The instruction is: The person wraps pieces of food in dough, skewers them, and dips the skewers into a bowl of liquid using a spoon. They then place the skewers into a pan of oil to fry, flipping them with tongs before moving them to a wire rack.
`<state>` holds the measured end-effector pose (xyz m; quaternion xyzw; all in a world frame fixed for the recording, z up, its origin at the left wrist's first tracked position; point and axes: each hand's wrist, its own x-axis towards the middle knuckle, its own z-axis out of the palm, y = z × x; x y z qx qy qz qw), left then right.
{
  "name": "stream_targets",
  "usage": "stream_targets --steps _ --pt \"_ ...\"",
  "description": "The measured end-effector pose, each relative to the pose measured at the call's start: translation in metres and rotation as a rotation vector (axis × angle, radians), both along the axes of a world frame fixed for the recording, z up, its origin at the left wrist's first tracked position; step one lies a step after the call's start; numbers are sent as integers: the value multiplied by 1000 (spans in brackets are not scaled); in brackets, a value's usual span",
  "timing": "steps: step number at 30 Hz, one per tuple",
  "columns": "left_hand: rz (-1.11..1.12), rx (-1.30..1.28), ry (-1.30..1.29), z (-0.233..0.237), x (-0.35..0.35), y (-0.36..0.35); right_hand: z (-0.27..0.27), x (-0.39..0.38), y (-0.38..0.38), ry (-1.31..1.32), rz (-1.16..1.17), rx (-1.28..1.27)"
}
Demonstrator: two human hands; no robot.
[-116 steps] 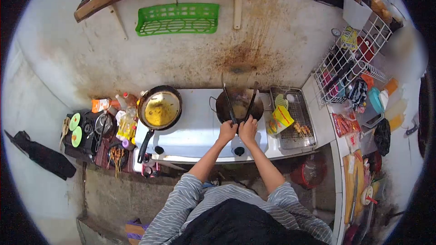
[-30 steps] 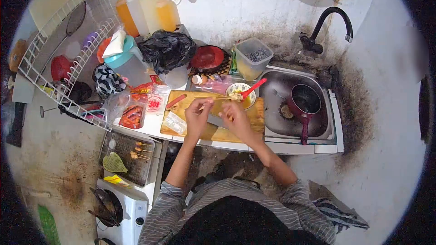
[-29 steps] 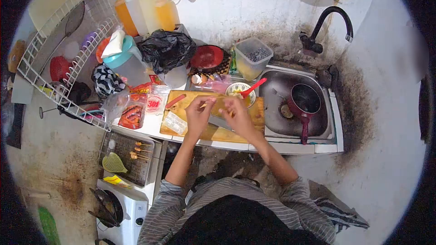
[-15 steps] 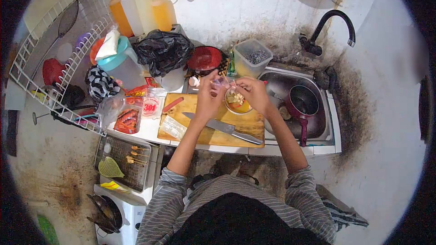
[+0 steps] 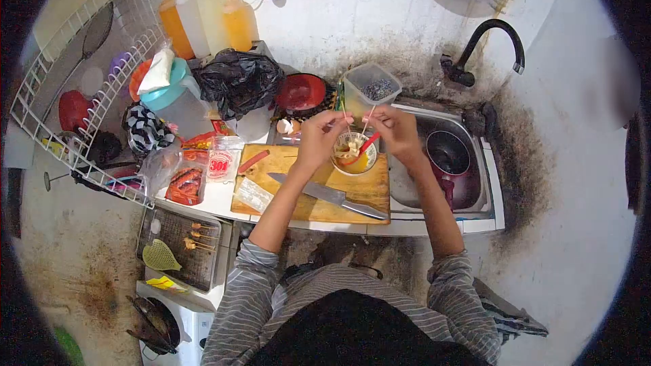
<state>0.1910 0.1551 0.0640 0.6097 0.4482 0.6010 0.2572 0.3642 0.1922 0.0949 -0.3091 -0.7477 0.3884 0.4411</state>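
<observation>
Over a small patterned bowl point(image 5: 371, 161) of yellow liquid, both my hands are closed in pinches. My left hand point(image 5: 320, 137) grips a thin wooden skewer point(image 5: 344, 106), and my right hand point(image 5: 399, 133) grips a second skewer point(image 5: 369, 116). Pale, folded pieces of food point(image 5: 348, 146) are at the lower ends of the skewers, down in the bowl. A red-handled utensil point(image 5: 369, 142) leans in the bowl. The bowl stands on a wooden cutting board point(image 5: 319, 211). In front of it lies a large knife point(image 5: 325, 193), with a sausage point(image 5: 253, 161) at the board's left.
A sink point(image 5: 407, 196) holding a dark pan point(image 5: 448, 152) adjoins the board on the right. Egg shells point(image 5: 288, 126) and a black plastic bag point(image 5: 241, 85) lie behind. At lower left, a wire-racked tray point(image 5: 178, 240) carries several skewered pieces.
My hands have moved apart from close together over the bowl, and the skewers now show between them. The red-handled utensil has come into clear view.
</observation>
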Motion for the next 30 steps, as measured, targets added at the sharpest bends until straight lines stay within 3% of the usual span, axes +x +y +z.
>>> stream_targets --steps 10,14,17,19,23,26,27,28,30 --pt "83 -36 -26 22 -12 -11 13 21 16 47 -153 212" --pt "70 5 -85 6 -22 -5 0 33 26 56 -176 161" --pt "43 -39 -82 22 -23 -9 7 35 25 116 -182 180" --pt "66 -24 -107 55 -19 -18 31 36 17 134 -212 304" --pt "12 127 -193 76 -20 -21 73 39 -9 220 -260 246" --pt "116 188 -34 53 -13 -25 62 42 -21 55 -377 421" --pt "134 91 14 48 -6 -34 38 41 -18 -45 -414 324" --pt "134 96 16 39 -5 -39 21 42 -21 -42 -414 329" --pt "130 -28 1 17 -5 -38 -1 43 -27 20 -384 100"
